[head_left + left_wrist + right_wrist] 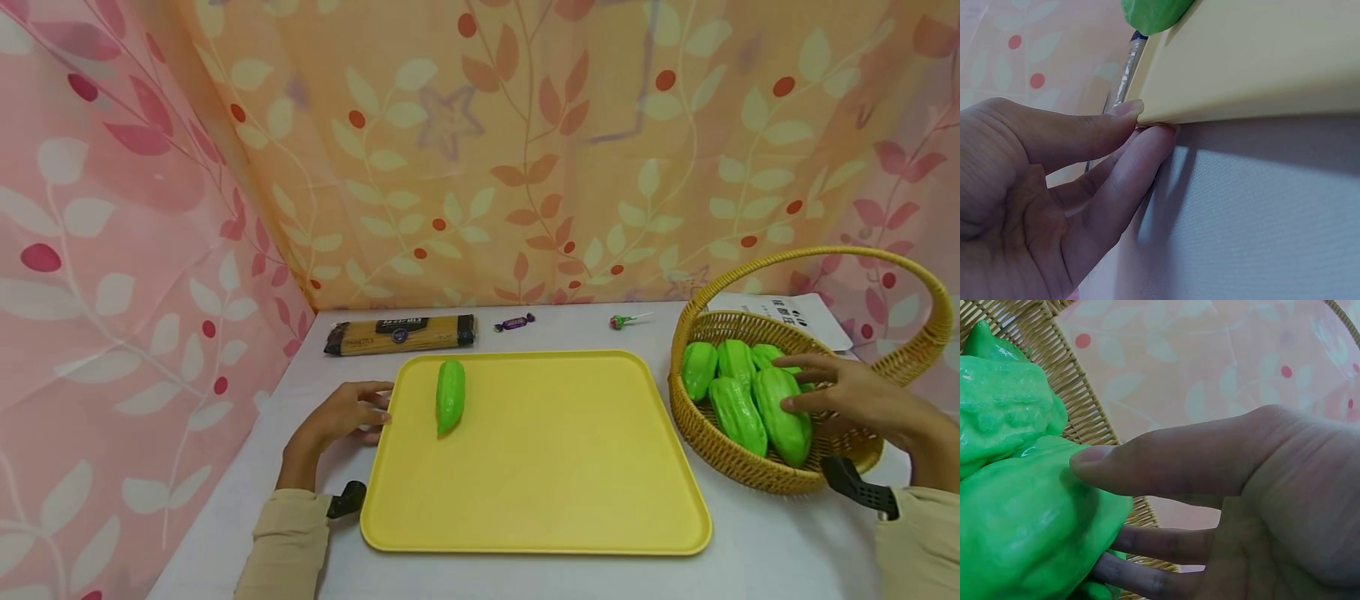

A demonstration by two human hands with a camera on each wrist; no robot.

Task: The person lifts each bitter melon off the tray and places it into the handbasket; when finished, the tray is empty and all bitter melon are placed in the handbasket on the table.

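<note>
In the head view, my left hand (347, 417) is at the left edge of a yellow tray (570, 467). The left wrist view shows its thumb on top of the rim and fingers beneath, pinching it. One glossy green gourd (450, 396) lies on the tray near its upper left. My right hand (862, 396) reaches into a wicker basket (757, 475) and holds a large green gourd (782, 417) by its upper part. Its thumb (1094, 456) lies on the gourd's surface, while the fingers go round the far side, partly hidden. Several more green gourds (738, 415) lie around it.
Behind the tray lie a pack of spaghetti (401, 334), a purple-wrapped candy (514, 322) and a lollipop (628, 320). A white printed sheet (817, 321) is behind the basket, whose tall handle (832, 250) arches over it. Patterned curtains (525, 150) surround the white table (540, 579).
</note>
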